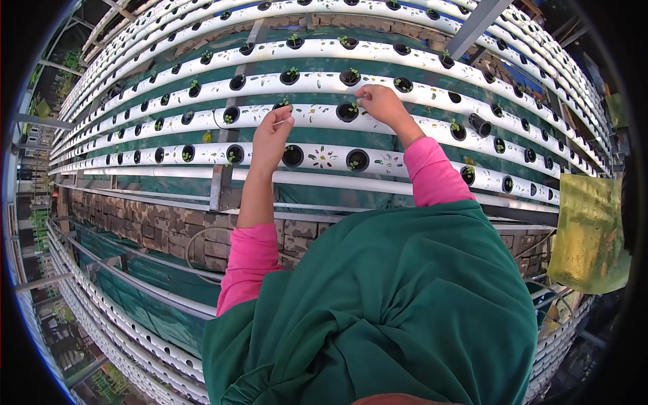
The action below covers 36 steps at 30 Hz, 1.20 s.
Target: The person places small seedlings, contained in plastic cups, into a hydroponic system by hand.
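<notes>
My left hand (272, 135) is over a white pipe (314, 116), its thumb and fingers pinched together beside a seedling cup that it partly hides. What it pinches is too small to name. My right hand (379, 104) is above the same pipe, fingertips closed just up and right of a black cup with a small green seedling (347, 111). Whether something is between those fingertips cannot be made out. Below, on the nearer pipe, sit two black cups, one (292, 156) between my hands and another (358, 160) with a small plant.
Rows of white pipes (317, 47) with dark cups and seedlings run across the view. Grey metal posts (480, 27) rise among them. A tilted black cup (480, 124) lies at the right between pipes. A yellow sheet (586, 229) hangs at the far right. Brick paving (169, 223) lies below.
</notes>
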Tool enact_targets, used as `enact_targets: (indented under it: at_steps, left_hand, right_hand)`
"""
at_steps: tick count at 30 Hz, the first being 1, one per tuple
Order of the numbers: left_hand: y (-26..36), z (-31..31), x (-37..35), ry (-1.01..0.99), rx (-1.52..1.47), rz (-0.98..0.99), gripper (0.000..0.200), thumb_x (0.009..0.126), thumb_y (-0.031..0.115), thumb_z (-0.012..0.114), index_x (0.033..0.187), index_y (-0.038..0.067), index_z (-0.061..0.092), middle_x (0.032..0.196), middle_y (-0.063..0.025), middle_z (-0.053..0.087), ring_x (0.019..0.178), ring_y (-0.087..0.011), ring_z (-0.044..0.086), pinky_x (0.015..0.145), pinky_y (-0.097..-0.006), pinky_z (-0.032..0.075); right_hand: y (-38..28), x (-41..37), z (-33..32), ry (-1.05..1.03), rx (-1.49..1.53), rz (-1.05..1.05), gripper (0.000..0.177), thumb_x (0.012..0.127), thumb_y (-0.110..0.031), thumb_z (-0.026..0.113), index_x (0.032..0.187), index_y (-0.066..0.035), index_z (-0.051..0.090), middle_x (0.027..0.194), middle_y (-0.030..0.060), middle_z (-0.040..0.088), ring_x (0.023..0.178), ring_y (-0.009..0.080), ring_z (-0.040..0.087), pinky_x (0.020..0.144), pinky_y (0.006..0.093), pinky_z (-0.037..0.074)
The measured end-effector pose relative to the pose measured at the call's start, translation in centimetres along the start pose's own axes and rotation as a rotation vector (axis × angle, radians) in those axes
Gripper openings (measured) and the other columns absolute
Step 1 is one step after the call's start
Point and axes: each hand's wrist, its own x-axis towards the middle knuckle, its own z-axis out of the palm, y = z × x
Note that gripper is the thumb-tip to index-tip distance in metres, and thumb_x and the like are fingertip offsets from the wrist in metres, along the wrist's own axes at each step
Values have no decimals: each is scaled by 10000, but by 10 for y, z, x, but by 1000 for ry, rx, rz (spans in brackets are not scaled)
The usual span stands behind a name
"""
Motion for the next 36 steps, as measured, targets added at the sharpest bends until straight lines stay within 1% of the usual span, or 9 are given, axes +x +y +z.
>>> enact_targets:
  at_steps: [6, 11, 15, 18, 22, 24, 29, 32, 36]
  left_hand:
    - [1, 16, -9, 14, -4, 6, 337, 900, 156, 622, 1211, 29, 603, 1066, -48, 634, 922, -101, 581, 806, -237, 449]
    - [-9, 48, -9, -43, 20, 3, 344, 902, 176, 617, 1214, 33, 601, 1076, -59, 636, 916, -112, 586, 803, -242, 452]
    - [-7, 71, -12, -78, 22, -8, 359, 897, 193, 623, 1222, 42, 598, 1089, -68, 638, 917, -116, 591, 760, -244, 461]
    - [-6, 83, -8, -102, 29, 28, 358, 896, 197, 623, 1216, 40, 599, 1094, -69, 643, 920, -121, 595, 766, -253, 469]
    - [2, 96, -8, -134, 41, 30, 358, 894, 196, 623, 1210, 32, 598, 1090, -70, 644, 931, -131, 597, 821, -267, 471]
    - [4, 100, -6, -139, 36, 20, 360, 891, 195, 625, 1211, 31, 598, 1086, -72, 643, 934, -135, 596, 834, -271, 470]
    - [4, 103, 5, -191, 38, 22, 365, 883, 191, 633, 1209, 30, 601, 1077, -70, 643, 919, -142, 594, 835, -277, 473]
    - [1, 100, 14, -235, 29, 17, 355, 893, 189, 625, 1214, 39, 598, 1086, -54, 640, 931, -123, 579, 816, -259, 458]
    - [18, 92, 20, -308, 50, -39, 348, 904, 185, 619, 1223, 48, 593, 1093, -42, 636, 933, -99, 565, 797, -244, 447]
  right_hand:
    - [13, -18, -14, 35, 61, -7, 186, 811, -188, 654, 933, -57, 707, 801, 129, 685, 750, 274, 666, 713, 364, 513]
    - [1, -43, -40, -143, 69, 2, 157, 812, -169, 630, 870, -44, 707, 798, 139, 686, 737, 282, 659, 695, 361, 508]
    - [13, -54, -37, -135, 87, -77, 159, 816, -169, 625, 871, -42, 703, 807, 147, 686, 741, 291, 659, 695, 372, 509]
    - [36, -42, -45, 141, 43, 40, 117, 794, -141, 646, 847, -52, 701, 811, 151, 688, 774, 306, 667, 717, 386, 517]
    - [69, -15, -61, 235, -75, 101, 267, 733, -133, 708, 987, -55, 678, 891, 145, 664, 835, 320, 646, 762, 394, 518]
    - [80, -7, -58, 383, -229, -14, 453, 685, -162, 755, 1115, -76, 639, 991, 149, 624, 907, 348, 615, 829, 410, 512]
    - [91, 15, -47, 305, -406, -5, 613, 636, -216, 803, 1204, -93, 610, 1034, 153, 609, 949, 365, 604, 888, 435, 500]
    - [99, 25, -56, 189, -266, 25, 619, 649, -237, 799, 1206, -57, 598, 1024, 160, 630, 941, 352, 623, 874, 430, 500]
    - [66, 24, -95, 115, 161, 219, 551, 719, -263, 770, 1178, -14, 592, 944, 91, 634, 872, 219, 624, 764, 333, 513]
